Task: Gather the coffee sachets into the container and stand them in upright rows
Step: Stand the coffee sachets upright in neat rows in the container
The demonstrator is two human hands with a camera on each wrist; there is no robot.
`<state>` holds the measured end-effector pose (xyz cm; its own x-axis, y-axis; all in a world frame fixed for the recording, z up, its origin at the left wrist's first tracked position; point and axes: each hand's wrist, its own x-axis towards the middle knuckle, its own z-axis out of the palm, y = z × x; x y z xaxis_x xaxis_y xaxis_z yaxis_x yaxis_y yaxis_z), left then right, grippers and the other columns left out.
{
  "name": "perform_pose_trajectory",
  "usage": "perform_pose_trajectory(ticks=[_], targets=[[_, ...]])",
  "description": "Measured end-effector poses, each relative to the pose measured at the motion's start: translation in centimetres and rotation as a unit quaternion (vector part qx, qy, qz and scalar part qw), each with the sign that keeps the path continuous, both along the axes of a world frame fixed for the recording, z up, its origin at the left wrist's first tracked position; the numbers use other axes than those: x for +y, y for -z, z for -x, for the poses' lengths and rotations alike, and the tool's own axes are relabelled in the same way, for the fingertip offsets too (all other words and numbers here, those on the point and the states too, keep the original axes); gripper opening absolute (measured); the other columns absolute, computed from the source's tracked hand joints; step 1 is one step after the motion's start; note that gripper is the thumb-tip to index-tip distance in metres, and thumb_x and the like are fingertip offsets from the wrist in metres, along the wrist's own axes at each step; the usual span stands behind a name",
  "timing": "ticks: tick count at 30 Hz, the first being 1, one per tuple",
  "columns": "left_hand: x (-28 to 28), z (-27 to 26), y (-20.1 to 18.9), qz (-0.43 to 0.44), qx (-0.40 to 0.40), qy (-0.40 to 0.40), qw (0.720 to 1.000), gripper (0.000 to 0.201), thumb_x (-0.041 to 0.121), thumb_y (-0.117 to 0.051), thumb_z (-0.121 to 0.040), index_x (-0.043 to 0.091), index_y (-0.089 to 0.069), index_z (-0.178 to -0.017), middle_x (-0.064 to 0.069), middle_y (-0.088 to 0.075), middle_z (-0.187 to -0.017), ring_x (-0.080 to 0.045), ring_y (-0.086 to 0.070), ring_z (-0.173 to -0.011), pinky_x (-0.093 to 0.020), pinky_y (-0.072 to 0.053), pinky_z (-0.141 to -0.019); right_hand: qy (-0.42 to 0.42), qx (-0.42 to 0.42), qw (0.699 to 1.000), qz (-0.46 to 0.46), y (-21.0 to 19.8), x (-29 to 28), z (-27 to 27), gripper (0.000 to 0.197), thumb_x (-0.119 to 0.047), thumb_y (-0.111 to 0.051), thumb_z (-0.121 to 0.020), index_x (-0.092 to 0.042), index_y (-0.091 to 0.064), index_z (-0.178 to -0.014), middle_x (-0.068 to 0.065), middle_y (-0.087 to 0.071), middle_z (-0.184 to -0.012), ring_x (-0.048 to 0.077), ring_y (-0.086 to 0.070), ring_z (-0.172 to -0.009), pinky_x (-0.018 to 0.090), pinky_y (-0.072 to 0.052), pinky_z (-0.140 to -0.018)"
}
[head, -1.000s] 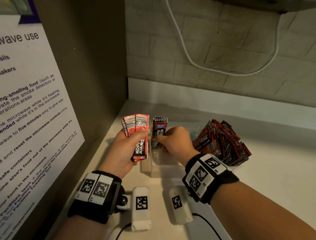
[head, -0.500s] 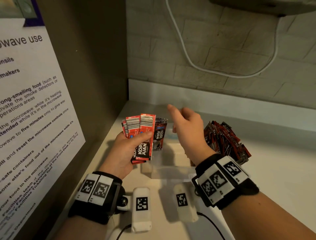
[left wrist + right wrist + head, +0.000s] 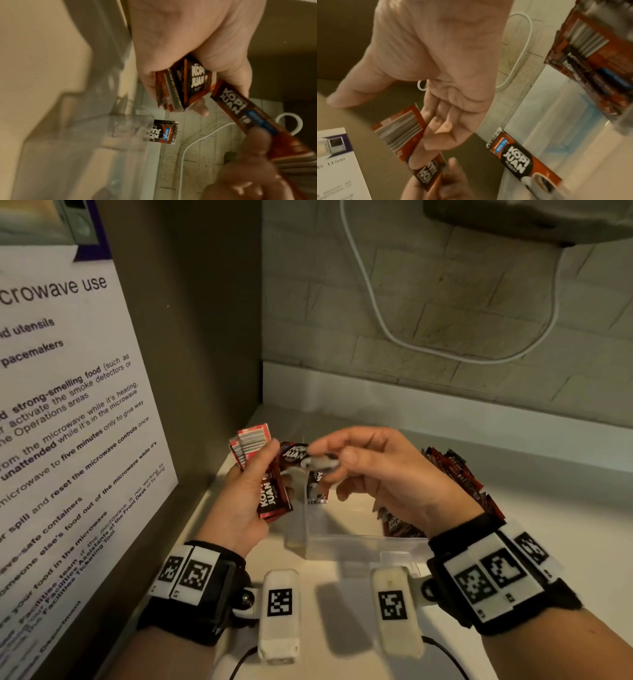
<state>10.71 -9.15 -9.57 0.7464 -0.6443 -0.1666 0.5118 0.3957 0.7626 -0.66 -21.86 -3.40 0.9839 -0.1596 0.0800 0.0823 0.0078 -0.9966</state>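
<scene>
In the head view we see the left hand gripping a fanned bundle of coffee sachets upright above the pale surface, thumb across the front of the bundle, with barcoded ends sticking out at the top. The right hand reaches across to that bundle and its fingertips touch one sachet at the bundle's top edge, though blur keeps us from telling whether they pinch it. Below the hands stands the clear plastic container; one sachet stands upright in its left part and a leaning stack of sachets fills its right side. A white cable hangs on the brick wall, and a microwave notice covers the left panel. In the left wrist view, the left hand clamps the bundle between thumb and fingers, while one sachet slants out toward the blurred right fingers; beyond the container wall a single sachet shows. In the right wrist view, the right hand has its fingers loosely extended onto the bundle, the left hand's thumb lies below, and the standing sachet leans at the container's edge.
</scene>
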Motion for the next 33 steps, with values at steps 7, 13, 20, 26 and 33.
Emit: perform_pose_trajectory(ticks=[7,13,20,26,33], targets=[[0.4,0.0,0.1,0.012,-0.05,-0.048,0.998,0.031,0.012,-0.073,-0.06,0.018,-0.061,-0.088,0.002,-0.071,-0.073,-0.018,-0.069,-0.075,-0.036,-0.055,-0.074,0.095,0.1,0.97,0.199,1.7,1.0,-0.3,0.022,0.005,-0.067,-0.082,-0.011,-0.055,-0.093,0.014,-0.067,-0.071,0.018,-0.057,-0.057,0.025,-0.044,-0.054],[-0.4,0.4,1.0,-0.053,-0.113,-0.06,0.99,0.026,0.023,-0.075,-0.064,0.015,-0.062,-0.085,0.001,-0.069,-0.068,-0.012,-0.065,-0.059,-0.028,-0.052,-0.058,0.184,0.113,0.913,0.347,2.3,0.9,-1.1,0.007,-0.009,-0.073,-0.081,-0.008,-0.066,-0.082,0.008,-0.068,-0.075,0.016,-0.063,-0.059,0.032,-0.057,-0.062],[-0.5,-0.2,1.2,-0.079,-0.054,-0.028,0.995,0.002,0.016,-0.061,-0.092,0.017,-0.061,-0.094,-0.006,-0.069,-0.088,-0.01,-0.053,-0.054,-0.02,-0.046,-0.046,0.317,0.18,0.916,0.169,4.2,-1.6,-1.2,0.011,0.0,-0.064,-0.086,-0.003,-0.063,-0.076,0.011,-0.063,-0.067,0.012,-0.055,-0.045,0.021,-0.047,-0.044],[-0.5,0.4,1.2,-0.115,-0.075,0.032,0.99,0.025,0.017,-0.062,-0.091,0.014,-0.068,-0.115,-0.005,-0.062,-0.086,-0.01,-0.052,-0.048,-0.019,-0.045,-0.045,0.324,0.211,0.916,0.109,6.7,-1.5,-3.5,0.029,0.005,-0.063,-0.084,-0.01,-0.047,-0.065,0.015,-0.061,-0.065,0.021,-0.06,-0.048,0.027,-0.051,-0.047],[-0.4,0.6,0.8,-0.091,-0.124,0.071,0.986,0.029,0.012,-0.059,-0.092,0.023,-0.066,-0.118,0.009,-0.075,-0.097,-0.007,-0.064,-0.082,-0.023,-0.05,-0.057,0.338,0.196,0.909,0.146,7.0,-1.3,-4.6,0.024,-0.003,-0.07,-0.081,-0.011,-0.055,-0.065,0.02,-0.071,-0.076,0.034,-0.07,-0.067,0.046,-0.06,-0.066]])
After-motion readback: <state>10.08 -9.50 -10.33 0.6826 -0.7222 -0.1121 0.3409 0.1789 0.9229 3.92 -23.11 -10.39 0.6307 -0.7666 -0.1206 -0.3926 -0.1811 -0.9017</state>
